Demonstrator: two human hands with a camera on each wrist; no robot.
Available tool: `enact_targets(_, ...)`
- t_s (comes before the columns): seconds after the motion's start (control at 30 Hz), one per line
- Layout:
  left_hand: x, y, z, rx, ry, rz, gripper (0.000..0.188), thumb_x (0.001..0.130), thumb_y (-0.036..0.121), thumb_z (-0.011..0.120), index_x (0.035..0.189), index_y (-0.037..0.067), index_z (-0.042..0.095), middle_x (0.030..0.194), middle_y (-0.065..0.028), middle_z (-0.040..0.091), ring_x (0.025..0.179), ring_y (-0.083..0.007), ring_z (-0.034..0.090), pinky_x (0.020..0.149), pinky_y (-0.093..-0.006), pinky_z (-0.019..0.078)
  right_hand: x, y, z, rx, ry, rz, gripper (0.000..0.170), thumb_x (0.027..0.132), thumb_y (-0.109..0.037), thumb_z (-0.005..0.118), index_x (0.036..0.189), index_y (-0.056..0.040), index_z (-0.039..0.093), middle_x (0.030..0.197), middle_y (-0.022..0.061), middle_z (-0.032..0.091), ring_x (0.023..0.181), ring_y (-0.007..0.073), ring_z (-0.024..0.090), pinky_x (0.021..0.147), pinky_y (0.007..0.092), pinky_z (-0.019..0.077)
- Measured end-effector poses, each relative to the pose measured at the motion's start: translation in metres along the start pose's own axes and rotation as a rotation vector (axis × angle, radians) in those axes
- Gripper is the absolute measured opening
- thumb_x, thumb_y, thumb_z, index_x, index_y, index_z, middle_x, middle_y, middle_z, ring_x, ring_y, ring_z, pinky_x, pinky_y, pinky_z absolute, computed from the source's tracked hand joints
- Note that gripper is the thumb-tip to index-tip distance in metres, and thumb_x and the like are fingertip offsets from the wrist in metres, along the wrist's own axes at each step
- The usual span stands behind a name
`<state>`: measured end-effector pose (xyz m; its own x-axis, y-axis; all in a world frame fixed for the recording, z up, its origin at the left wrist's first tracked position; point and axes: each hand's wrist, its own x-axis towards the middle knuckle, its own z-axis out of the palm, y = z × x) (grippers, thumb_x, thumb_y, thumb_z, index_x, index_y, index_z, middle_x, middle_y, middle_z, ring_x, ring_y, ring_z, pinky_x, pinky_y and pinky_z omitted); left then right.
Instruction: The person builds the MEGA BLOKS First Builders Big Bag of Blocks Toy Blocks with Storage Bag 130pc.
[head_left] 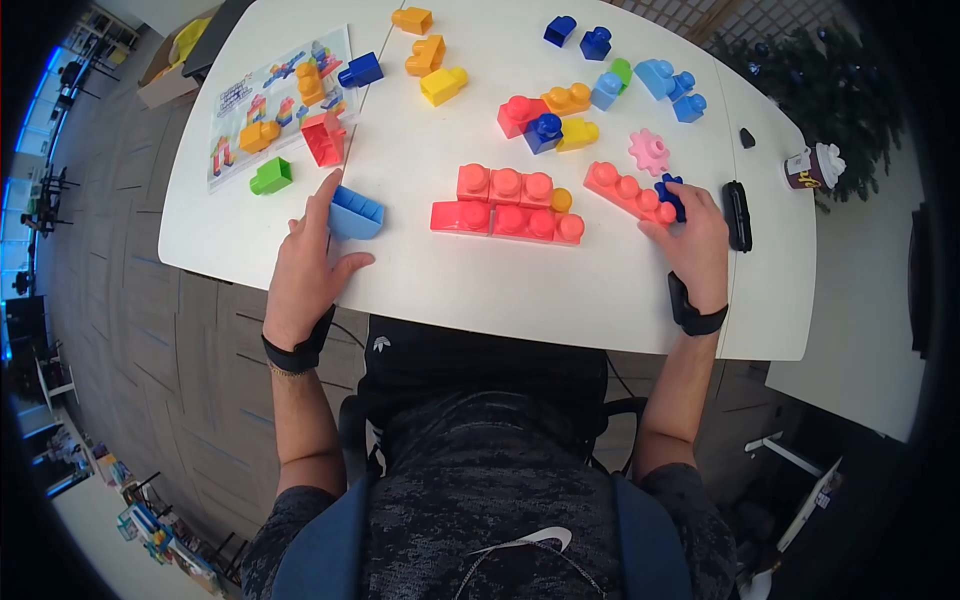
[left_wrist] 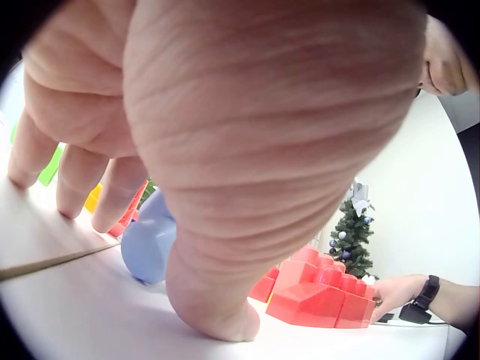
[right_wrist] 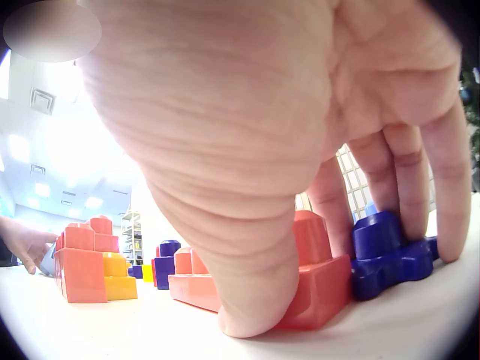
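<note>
My left hand [head_left: 308,270] rests on the table with fingers spread, beside a light blue block [head_left: 356,213] lying on its side. In the left wrist view this block [left_wrist: 147,244] shows between the fingers and thumb. My right hand [head_left: 697,245] lies at the right end of a long red block [head_left: 625,192], its fingertips at a dark blue gear-shaped piece [head_left: 671,197]. The right wrist view shows the thumb in front of the red block [right_wrist: 322,289] and fingers behind and beside the blue piece [right_wrist: 390,262]; firm contact is hard to tell.
Joined red blocks [head_left: 508,222], with a yellow-orange one, stand between the hands. Behind them are a multicoloured group [head_left: 543,133] and a pink gear [head_left: 649,151]. A picture sheet [head_left: 240,130] with blocks lies back left. A black case [head_left: 737,216] and a cup [head_left: 805,168] are at right.
</note>
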<state>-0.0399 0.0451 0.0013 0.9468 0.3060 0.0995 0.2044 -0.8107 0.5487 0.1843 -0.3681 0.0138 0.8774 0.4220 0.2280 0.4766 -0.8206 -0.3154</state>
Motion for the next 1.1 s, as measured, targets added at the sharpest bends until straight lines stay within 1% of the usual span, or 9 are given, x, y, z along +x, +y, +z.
enact_targets(0.23, 0.0, 0.008, -0.005, -0.029, -0.054, -0.099, 0.121, 0.071, 0.008, 0.096, 0.169, 0.016, 0.027, 0.125, -0.0278, 0.071, 0.111, -0.0478, 0.069, 0.095, -0.0497, 0.0556, -0.005, -0.004, 0.002, 0.019, -0.019, -0.017, 0.066, 0.073, -0.015, 0.096, 0.131, -0.001, 0.069, 0.126, 0.0182, 0.069, 0.113, 0.0373, 0.068, 0.097, 0.0426, 0.057)
enact_targets(0.33, 0.001, 0.007, -0.006, -0.024, -0.066, -0.106, 0.123, 0.07, 0.008, 0.096, 0.17, 0.017, 0.026, 0.136, -0.029, 0.066, 0.121, -0.048, 0.066, 0.099, -0.0489, 0.0555, -0.013, -0.045, -0.01, -0.123, 0.138, -0.072, 0.064, 0.076, -0.016, 0.094, 0.133, -0.0034, 0.069, 0.133, 0.0195, 0.067, 0.121, 0.0377, 0.066, 0.104, 0.0432, 0.0547)
enact_targets(0.4, 0.002, 0.005, -0.002, -0.002, -0.006, -0.014, 0.123, 0.07, 0.007, 0.096, 0.17, 0.018, 0.026, 0.142, -0.0287, 0.063, 0.127, -0.0478, 0.063, 0.102, -0.0483, 0.055, -0.015, -0.065, -0.018, 0.343, -0.056, -0.094, 0.06, 0.079, -0.017, 0.092, 0.133, -0.0058, 0.07, 0.136, 0.0189, 0.067, 0.124, 0.0371, 0.065, 0.106, 0.0434, 0.0539)
enact_targets(0.43, 0.003, 0.003, -0.001, 0.02, 0.055, 0.085, 0.124, 0.07, 0.007, 0.096, 0.17, 0.018, 0.026, 0.148, -0.0284, 0.06, 0.133, -0.0476, 0.06, 0.104, -0.0477, 0.0546, -0.014, -0.075, -0.017, 0.309, -0.039, -0.295, 0.053, 0.081, -0.018, 0.09, 0.128, -0.0053, 0.071, 0.131, 0.016, 0.069, 0.121, 0.036, 0.067, 0.101, 0.042, 0.0558)
enact_targets(0.57, 0.006, 0.004, 0.003, 0.017, 0.01, 0.037, 0.116, 0.073, 0.009, 0.095, 0.169, 0.018, 0.031, 0.157, -0.0274, 0.053, 0.142, -0.0464, 0.054, 0.108, -0.0472, 0.0527, -0.019, -0.096, -0.004, 0.247, -0.119, -0.346, 0.041, 0.083, -0.019, 0.088, 0.116, -0.0033, 0.07, 0.121, 0.0115, 0.07, 0.113, 0.0335, 0.069, 0.092, 0.0416, 0.0578)
enact_targets(0.73, 0.008, 0.008, 0.003, 0.066, 0.03, 0.004, 0.075, 0.083, 0.015, 0.089, 0.151, 0.011, 0.057, 0.144, -0.0255, 0.064, 0.13, -0.0451, 0.064, 0.102, -0.0464, 0.056, -0.019, -0.093, 0.008, 0.292, -0.15, -0.343, 0.037, 0.085, -0.017, 0.087, 0.115, -0.0037, 0.07, 0.114, 0.0109, 0.072, 0.106, 0.0334, 0.071, 0.09, 0.0409, 0.0585)
enact_targets(0.83, 0.009, 0.01, -0.002, 0.015, 0.011, -0.013, 0.066, 0.084, 0.014, 0.087, 0.143, 0.007, 0.061, 0.135, -0.0243, 0.069, 0.121, -0.0441, 0.068, 0.098, -0.046, 0.0574, -0.019, -0.091, 0.004, 0.336, -0.192, -0.332, 0.032, 0.087, -0.015, 0.085, 0.113, -0.0027, 0.07, 0.109, 0.0115, 0.074, 0.101, 0.0327, 0.073, 0.088, 0.0394, 0.0591)
enact_targets(0.97, 0.008, 0.007, -0.005, -0.02, 0.037, 0.025, 0.066, 0.084, 0.013, 0.087, 0.144, 0.005, 0.061, 0.131, -0.0236, 0.07, 0.118, -0.0431, 0.069, 0.097, -0.0458, 0.0572, -0.007, -0.089, -0.018, 0.361, -0.158, -0.233, 0.027, 0.088, -0.01, 0.083, 0.111, -0.0006, 0.071, 0.104, 0.0146, 0.076, 0.094, 0.0301, 0.076, 0.085, 0.0364, 0.0598)
enact_targets(1.1, 0.011, 0.005, -0.003, 0.029, 0.046, 0.015, 0.072, 0.083, 0.015, 0.089, 0.148, 0.007, 0.058, 0.142, -0.0253, 0.064, 0.127, -0.0443, 0.065, 0.101, -0.0454, 0.0564, 0.009, -0.095, -0.007, 0.49, -0.052, -0.282, 0.028, 0.088, -0.009, 0.084, 0.112, 0.0, 0.07, 0.103, 0.0161, 0.076, 0.091, 0.0282, 0.076, 0.083, 0.0351, 0.0602)
